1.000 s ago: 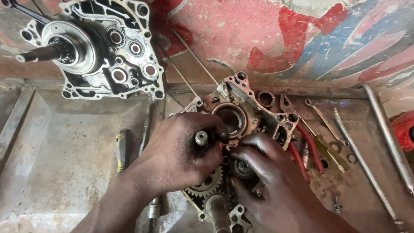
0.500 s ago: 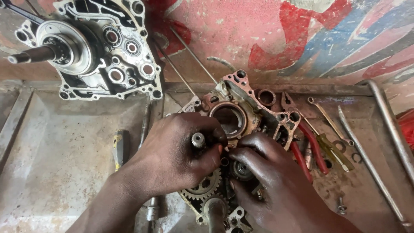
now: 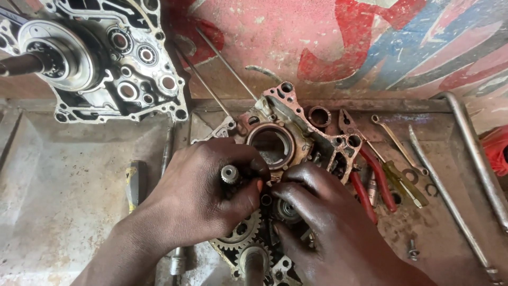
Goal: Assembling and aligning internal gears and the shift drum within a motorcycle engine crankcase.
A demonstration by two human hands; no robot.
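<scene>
Gripping a gear shaft (image 3: 229, 173), your left hand (image 3: 203, 198) is curled tightly around it, over the engine case half (image 3: 286, 124) at the tray's centre; your right hand (image 3: 317, 212) pinches a second shaft (image 3: 286, 208) just beside it; red-handled pliers (image 3: 370, 169) lie right; another crankcase (image 3: 106, 58) sits far left.

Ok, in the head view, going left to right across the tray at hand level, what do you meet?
Yellow-handled tool → left hand → right hand → red-handled pliers → yellow-handled screwdriver → long metal rod → red object at the frame edge.
</scene>
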